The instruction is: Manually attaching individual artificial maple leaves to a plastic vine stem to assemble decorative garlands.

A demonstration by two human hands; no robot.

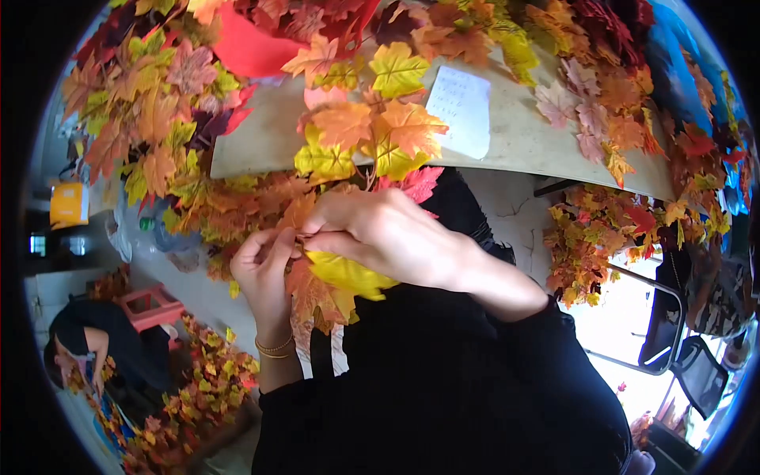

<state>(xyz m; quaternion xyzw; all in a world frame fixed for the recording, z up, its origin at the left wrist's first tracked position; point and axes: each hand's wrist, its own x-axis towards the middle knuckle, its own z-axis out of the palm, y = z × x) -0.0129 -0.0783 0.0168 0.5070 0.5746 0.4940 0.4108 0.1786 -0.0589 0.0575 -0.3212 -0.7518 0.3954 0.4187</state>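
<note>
Both my hands meet over my lap, just below the near edge of the table [538, 162]. My left hand [267, 265] pinches a string of artificial maple leaves [340, 131], with a bracelet on its wrist. Close against it, my right hand [388, 233] has its thumb and fingers pressed together at the same spot; the stem there is hidden. A yellow maple leaf [348, 273] sticks out under my right hand. Orange leaves [313, 294] hang below the fingers, and more orange and yellow ones spread above them onto the table.
On the table lie a handwritten paper sheet [459, 111], a red piece [252, 43] and heaps of leaf garlands [158, 119]. Garlands also hang over the right edge. At lower left another person [103, 340] bends beside a pink stool [149, 305]. A chair [701, 372] stands at right.
</note>
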